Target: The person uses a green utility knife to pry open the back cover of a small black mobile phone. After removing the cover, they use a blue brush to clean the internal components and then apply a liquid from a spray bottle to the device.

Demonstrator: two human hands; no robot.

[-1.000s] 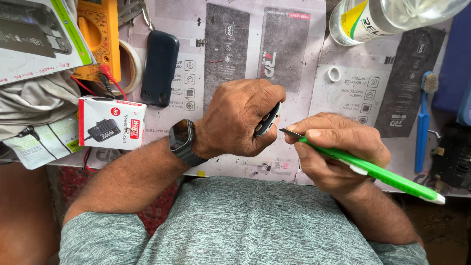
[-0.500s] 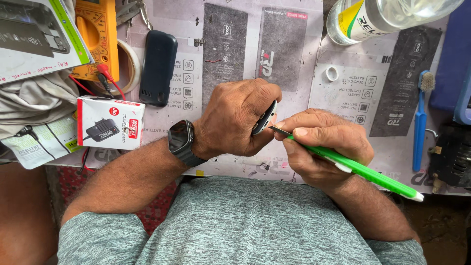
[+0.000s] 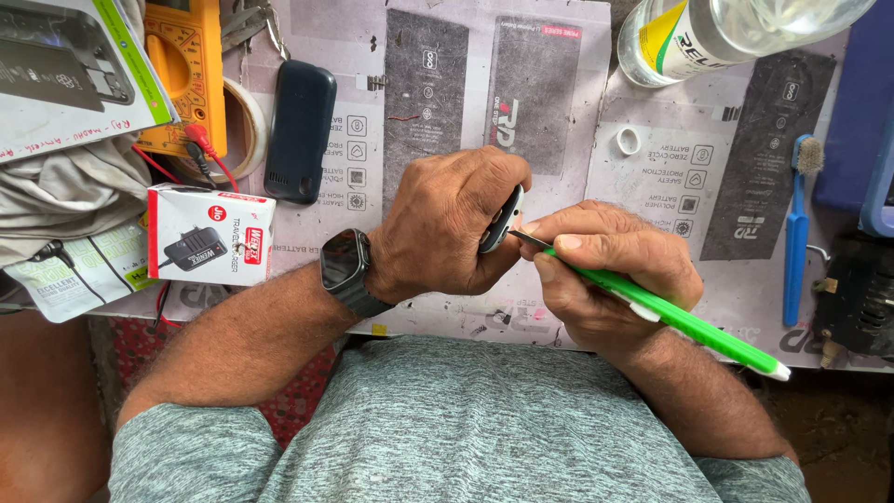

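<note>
Left hand: the left hand sits at the centre of the view, fingers curled tight and clamped round a small dark device with a pale edge; only that edge peeps out at the hand's 3 o'clock side; a dark smartwatch is on the wrist
Right hand: the right hand lies just at 3 o'clock of the left, fingers pinched together on a green-handled tool; its thin metal tip touches the device's edge, its handle runs out toward 4 o'clock
Device: held above the paper-covered bench, between both hands — most of it is hidden in the left fist, so its kind cannot be told
At 10 o'clock: a dark keypad phone lies flat; beyond it a yellow multimeter and a tape roll
At 9 o'clock: a small white and red charger box
At 1 o'clock: a clear bottle lying on its side; a small white ring near it
At 3 o'clock: a blue toothbrush — well apart from the hands
</note>
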